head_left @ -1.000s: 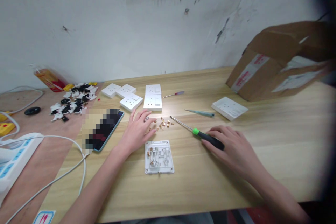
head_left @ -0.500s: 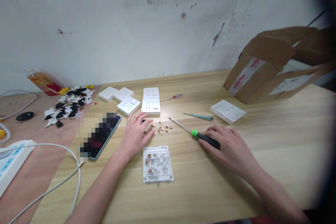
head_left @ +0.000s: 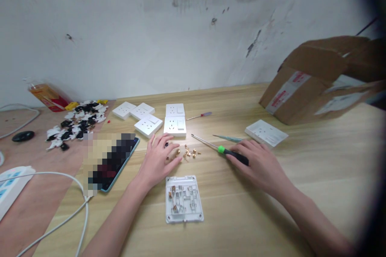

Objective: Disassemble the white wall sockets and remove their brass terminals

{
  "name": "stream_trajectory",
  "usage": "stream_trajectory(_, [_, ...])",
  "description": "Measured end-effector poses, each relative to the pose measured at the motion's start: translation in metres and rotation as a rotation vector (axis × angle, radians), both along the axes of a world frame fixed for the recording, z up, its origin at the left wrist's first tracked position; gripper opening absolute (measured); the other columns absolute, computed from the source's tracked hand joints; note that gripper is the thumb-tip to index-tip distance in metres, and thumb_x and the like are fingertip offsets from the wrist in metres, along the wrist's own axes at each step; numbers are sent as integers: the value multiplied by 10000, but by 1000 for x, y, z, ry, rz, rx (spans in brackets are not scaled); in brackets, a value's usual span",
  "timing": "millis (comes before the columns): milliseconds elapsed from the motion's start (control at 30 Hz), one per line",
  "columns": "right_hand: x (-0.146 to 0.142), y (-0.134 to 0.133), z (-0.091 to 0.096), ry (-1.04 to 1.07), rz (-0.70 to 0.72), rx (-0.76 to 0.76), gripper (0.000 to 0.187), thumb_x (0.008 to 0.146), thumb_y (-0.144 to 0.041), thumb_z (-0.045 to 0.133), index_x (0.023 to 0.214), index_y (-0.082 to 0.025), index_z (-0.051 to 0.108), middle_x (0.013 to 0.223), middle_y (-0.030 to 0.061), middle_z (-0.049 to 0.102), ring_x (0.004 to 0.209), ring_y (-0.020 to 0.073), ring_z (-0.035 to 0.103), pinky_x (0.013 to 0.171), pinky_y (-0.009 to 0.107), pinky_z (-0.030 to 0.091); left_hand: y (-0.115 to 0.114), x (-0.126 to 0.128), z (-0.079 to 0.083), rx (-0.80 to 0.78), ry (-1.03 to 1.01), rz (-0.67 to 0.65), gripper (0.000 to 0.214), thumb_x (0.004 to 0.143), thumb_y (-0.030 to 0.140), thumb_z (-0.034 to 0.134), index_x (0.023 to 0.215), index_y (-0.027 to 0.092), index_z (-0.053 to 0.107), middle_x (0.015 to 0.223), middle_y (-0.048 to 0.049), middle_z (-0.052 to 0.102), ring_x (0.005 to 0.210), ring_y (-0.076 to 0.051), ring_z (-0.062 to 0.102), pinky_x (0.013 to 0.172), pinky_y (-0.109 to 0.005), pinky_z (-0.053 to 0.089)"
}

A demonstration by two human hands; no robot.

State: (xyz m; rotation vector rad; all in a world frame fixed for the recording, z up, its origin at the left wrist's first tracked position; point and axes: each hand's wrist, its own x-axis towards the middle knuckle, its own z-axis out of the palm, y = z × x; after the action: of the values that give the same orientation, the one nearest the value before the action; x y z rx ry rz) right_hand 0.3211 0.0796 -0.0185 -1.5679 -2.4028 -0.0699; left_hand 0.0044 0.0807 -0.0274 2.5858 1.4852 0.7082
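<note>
My left hand (head_left: 161, 156) rests palm down with its fingers spread at the left edge of a small heap of brass parts (head_left: 188, 152); a small black piece (head_left: 166, 144) shows between the fingers. In my right hand (head_left: 256, 160) is the black handle of a screwdriver (head_left: 222, 149) with a green collar, its shaft pointing left toward the brass parts. Nearer me lies a white socket panel (head_left: 184, 200), back side up, with brass pieces in its left slots. A thin teal screwdriver (head_left: 226, 138) lies behind the right hand, its handle end partly hidden.
Several white wall sockets (head_left: 175, 125) lie at the back, beside a small purple-handled screwdriver (head_left: 199, 115). Another socket (head_left: 265, 132) and a cardboard box (head_left: 319, 80) are on the right. Leftward are a phone (head_left: 120, 164), black and white plastic pieces (head_left: 78, 122), cables and a power strip (head_left: 15, 186).
The right hand and its screwdriver have slid slightly left, and the hand now covers the teal screwdriver's handle end. The left hand stays by the brass parts. The whole view has shifted a little.
</note>
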Motion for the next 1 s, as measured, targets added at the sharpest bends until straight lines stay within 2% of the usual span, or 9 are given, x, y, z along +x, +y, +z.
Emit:
stream_trajectory(167, [0,1,-1,-26,8,1,294,905,-476,500,1057,-252,616,1034,67,634,971,264,563,807,413,388,-3,6,0,29,11,-35,246,873,320,610,1113,266,598,1290,-82,543,1323,-279,385,1115,-630,192])
stream_trajectory(333, [-11,15,13,11,47,40,283,912,-460,505,1053,-242,617,1019,62,632,974,248,567,826,405,384,-2,15,-3,52,-9,-26,140,884,281,599,1017,261,639,1223,-70,583,1305,-270,408,1108,-635,210])
stream_trajectory(500, [-48,31,34,21,127,-14,225,911,-374,531,1044,-223,633,1001,65,640,958,247,577,832,411,392,-1,17,-3,85,-18,-18,92,900,236,577,883,245,667,1187,-58,606,1281,-259,436,1115,-619,215])
stream_trajectory(600, [-73,36,38,26,194,-74,189,902,-309,551,1033,-219,653,995,72,637,959,240,579,829,398,405,-1,14,-1,94,-23,-9,94,894,222,579,866,240,666,1183,-53,608,1266,-260,449,1113,-614,223])
stream_trajectory(767, [-90,36,28,129,327,-122,136,897,-265,556,910,-232,688,974,64,621,942,212,569,852,383,400,2,-1,4,87,-61,61,94,895,212,562,910,249,647,1177,-50,600,1259,-258,450,1102,-609,243])
stream_trajectory(1000, [-89,33,11,219,316,-123,145,889,-292,577,817,-235,690,943,53,607,943,213,545,855,393,388,4,-15,6,84,-52,106,100,896,220,555,942,260,635,1187,-49,594,1268,-263,434,1087,-608,259])
